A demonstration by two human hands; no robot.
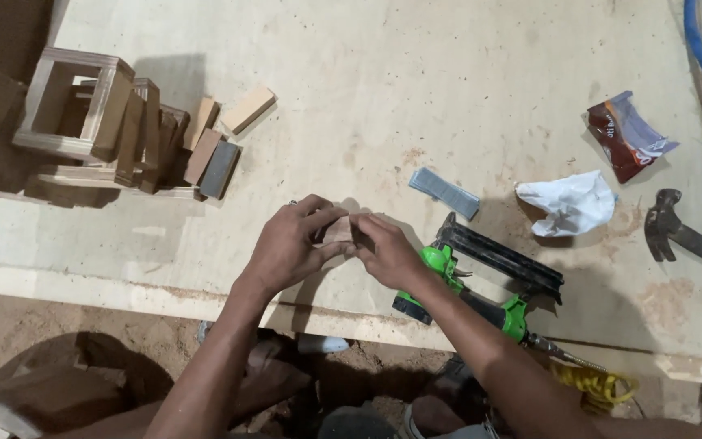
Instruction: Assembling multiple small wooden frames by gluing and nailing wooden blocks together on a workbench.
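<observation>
Both hands, left hand (pixel 290 244) and right hand (pixel 383 252), pinch a small wood block (pixel 339 230) over the plywood worktop (pixel 416 97). It looks light, stiff and rough; best gripped by its short ends.

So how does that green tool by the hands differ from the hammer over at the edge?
The green nail gun is bright green and black, with a long black magazine; the hammer is dark and plain. The nail gun lies against the right hand's wrist and trails a yellow hose; the hammer lies far right, untouched, partly out of frame. Both rest flat on the plywood table.
</observation>
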